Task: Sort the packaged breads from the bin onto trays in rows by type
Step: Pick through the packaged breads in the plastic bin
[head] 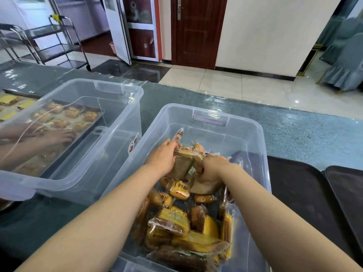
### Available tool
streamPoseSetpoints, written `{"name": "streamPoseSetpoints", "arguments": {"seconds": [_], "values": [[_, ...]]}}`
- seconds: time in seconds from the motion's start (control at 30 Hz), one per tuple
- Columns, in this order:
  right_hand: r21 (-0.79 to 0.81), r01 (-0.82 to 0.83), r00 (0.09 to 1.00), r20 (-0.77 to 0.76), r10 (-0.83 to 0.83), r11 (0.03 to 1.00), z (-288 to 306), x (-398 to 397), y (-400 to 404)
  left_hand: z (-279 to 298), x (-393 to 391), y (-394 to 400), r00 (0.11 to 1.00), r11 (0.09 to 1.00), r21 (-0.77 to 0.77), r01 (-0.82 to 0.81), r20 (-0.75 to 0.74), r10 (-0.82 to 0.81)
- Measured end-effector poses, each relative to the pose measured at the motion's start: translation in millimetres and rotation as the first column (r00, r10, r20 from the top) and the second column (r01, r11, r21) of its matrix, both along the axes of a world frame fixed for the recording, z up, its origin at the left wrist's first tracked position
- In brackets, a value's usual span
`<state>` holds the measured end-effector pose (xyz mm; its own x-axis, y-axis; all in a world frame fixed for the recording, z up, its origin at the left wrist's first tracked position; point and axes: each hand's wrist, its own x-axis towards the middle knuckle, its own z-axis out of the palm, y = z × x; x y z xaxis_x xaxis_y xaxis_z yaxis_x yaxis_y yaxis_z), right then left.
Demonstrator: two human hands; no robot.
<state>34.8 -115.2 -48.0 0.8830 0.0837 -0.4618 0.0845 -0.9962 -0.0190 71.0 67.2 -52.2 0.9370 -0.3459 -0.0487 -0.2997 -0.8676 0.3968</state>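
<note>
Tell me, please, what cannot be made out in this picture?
Head view:
- Right hand: its fingers are hidden, buried among the packets.
- Dark trays: cut off by the right edge.
- Breads on the far tray: blurred by the empty bin's wall.

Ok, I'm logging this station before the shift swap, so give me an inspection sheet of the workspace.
Surface: grey-green table cover, glossy.
Job's things: clear bin holds mixed packaged breads; two dark trays on the right, bare where visible.
Clutter: second clear bin, nothing inside; filled metal tray seen through it.
Grips: left hand holds a brown sliced-bread pack; right hand grips another pack.
Cables: thin white cord, far left.
Surroundings: trolley, brown door, another person's hand.
</note>
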Motion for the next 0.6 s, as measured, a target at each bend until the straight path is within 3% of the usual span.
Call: {"name": "streamPoseSetpoints", "arguments": {"seconds": [0.2,0.4,0.6], "values": [[0.042,0.012,0.990,-0.138,-0.006,0.999,-4.4,-2.4,2.6,-5.9,2.1,1.9,0.999,0.999,0.038,0.019,-0.046,-0.018],[0.054,0.058,0.998,0.003,-0.058,0.997,12.5,0.4,1.6,-3.3,0.7,0.6,0.999,0.998,-0.059,0.000,0.045,0.003],[0.248,0.154,0.966,0.165,-0.198,0.956,48.7,-9.1,-7.3,36.0,-2.5,2.8,0.975,0.999,-0.051,0.003,0.223,0.008]]}}
